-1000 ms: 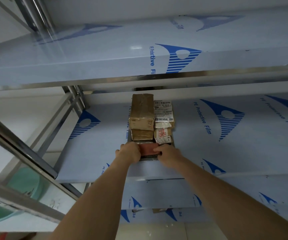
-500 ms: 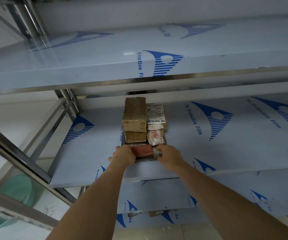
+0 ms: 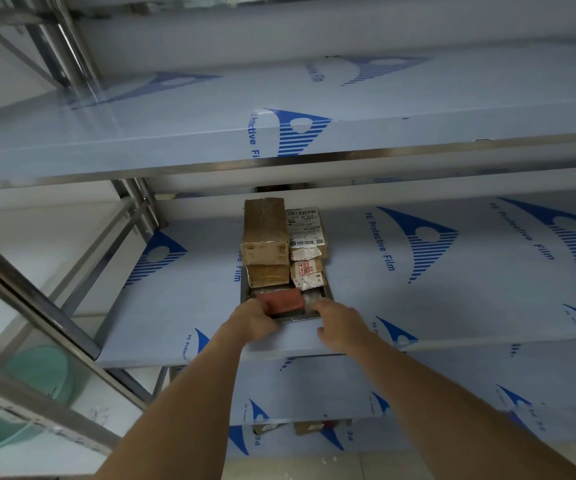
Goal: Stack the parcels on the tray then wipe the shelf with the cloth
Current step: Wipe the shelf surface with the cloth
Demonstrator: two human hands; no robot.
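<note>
Stacking appeared done: parcels [image 3: 267, 237] were piled on the tray [image 3: 328, 292]. The cloth [image 3: 281, 301] was gripped by the left hand [image 3: 251, 322]; the right hand [image 3: 340, 325] lay relaxed on the shelf [image 3: 452, 299], still to be wiped.

Both bare arms reach forward, left hand [image 3: 251, 319] and right hand [image 3: 339, 325] side by side, fingers curled.

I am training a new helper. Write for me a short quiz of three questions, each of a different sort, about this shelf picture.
1. True or false: the tray rests on the shelf.
2. Which thing lies nearest the hands? A) red cloth B) tall brown parcel C) labelled parcel
3. Fill in: the left hand is at the tray's ___ edge.

Key: 1 true; 2 A; 3 near.
</note>
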